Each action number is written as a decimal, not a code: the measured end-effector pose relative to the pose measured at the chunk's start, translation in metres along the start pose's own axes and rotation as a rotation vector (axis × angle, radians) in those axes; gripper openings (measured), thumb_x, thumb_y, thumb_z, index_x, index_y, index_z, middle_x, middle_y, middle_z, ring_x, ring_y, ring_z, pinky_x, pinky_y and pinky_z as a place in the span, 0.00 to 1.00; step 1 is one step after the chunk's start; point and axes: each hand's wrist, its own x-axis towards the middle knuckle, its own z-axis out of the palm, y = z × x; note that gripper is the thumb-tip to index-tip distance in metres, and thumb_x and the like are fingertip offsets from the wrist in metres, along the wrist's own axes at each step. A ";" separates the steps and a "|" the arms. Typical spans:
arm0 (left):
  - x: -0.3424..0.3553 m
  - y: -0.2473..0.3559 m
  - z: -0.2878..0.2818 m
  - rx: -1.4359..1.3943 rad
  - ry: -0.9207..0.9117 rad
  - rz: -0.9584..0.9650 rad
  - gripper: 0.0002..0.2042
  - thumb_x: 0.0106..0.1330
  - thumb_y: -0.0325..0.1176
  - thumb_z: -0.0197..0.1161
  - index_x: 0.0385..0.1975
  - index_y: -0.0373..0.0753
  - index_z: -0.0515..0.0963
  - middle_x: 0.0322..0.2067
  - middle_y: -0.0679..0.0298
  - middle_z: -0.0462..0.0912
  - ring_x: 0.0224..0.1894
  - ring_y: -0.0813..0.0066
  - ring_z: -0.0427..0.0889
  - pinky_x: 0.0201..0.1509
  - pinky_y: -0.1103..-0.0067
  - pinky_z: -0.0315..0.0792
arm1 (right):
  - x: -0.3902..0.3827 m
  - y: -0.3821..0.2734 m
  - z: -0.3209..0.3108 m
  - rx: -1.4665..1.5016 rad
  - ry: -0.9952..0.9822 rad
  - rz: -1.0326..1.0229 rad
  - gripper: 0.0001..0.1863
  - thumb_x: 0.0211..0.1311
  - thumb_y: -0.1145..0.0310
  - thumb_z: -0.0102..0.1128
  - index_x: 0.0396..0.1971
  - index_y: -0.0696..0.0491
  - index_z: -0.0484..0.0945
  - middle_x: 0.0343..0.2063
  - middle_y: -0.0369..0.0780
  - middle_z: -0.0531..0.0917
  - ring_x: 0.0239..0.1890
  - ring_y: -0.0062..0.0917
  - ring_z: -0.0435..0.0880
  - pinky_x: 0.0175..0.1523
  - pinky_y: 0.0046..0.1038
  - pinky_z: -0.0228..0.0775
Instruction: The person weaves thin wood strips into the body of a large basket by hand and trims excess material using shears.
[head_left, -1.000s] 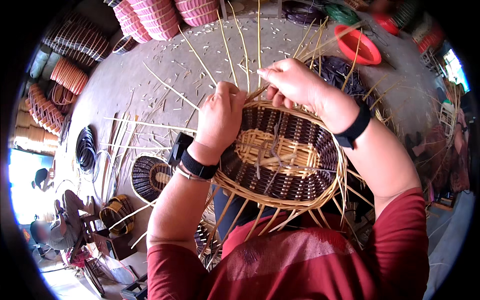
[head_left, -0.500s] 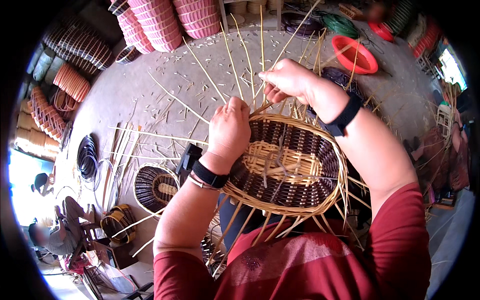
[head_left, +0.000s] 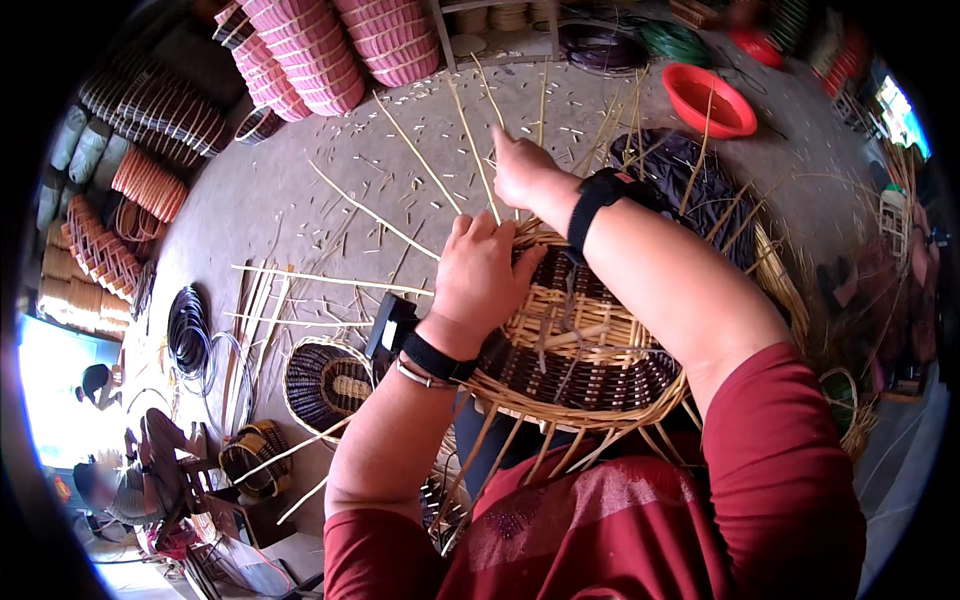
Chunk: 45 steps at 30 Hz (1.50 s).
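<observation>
An oval wicker basket, dark brown with a pale woven base and a pale rim, lies tilted in front of my lap. Long pale cane stakes fan out from its rim. My left hand is closed over the far left part of the rim, its thumb lying along the inner side. Just beyond it, my right hand is closed at a pale cane stake above the far rim, its fingertips partly hidden. My right forearm covers the basket's far right side. Grey ties cross the basket's inside.
A smaller dark basket sits left of my left arm, near a black coil. Pink stacked baskets and a red basin stand farther off. Cane scraps litter the floor. Another person is at the lower left.
My right hand has moved left and a little nearer, and its forearm now crosses the basket's far right side. My left hand has shifted slightly right, its thumb now over the rim.
</observation>
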 end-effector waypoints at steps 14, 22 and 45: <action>0.010 -0.016 0.000 -0.223 0.145 0.034 0.15 0.63 0.41 0.76 0.39 0.35 0.86 0.38 0.54 0.82 0.49 0.49 0.82 0.56 0.61 0.77 | -0.107 0.068 -0.070 1.223 -0.194 0.280 0.27 0.84 0.70 0.49 0.78 0.55 0.59 0.38 0.41 0.85 0.42 0.33 0.91 0.48 0.33 0.84; 0.013 -0.015 -0.002 -0.225 0.022 -0.006 0.09 0.65 0.38 0.73 0.38 0.40 0.88 0.36 0.59 0.87 0.43 0.51 0.85 0.51 0.62 0.81 | -0.129 0.084 -0.082 0.269 -0.002 -0.142 0.19 0.73 0.52 0.67 0.45 0.55 0.87 0.38 0.46 0.91 0.40 0.41 0.91 0.48 0.41 0.83; 0.013 -0.008 -0.003 -0.101 0.009 -0.024 0.11 0.70 0.41 0.71 0.40 0.40 0.87 0.36 0.58 0.88 0.42 0.51 0.87 0.48 0.61 0.81 | -0.109 0.022 -0.103 -0.477 0.040 -0.645 0.07 0.64 0.64 0.69 0.33 0.51 0.88 0.36 0.39 0.88 0.50 0.34 0.86 0.63 0.40 0.74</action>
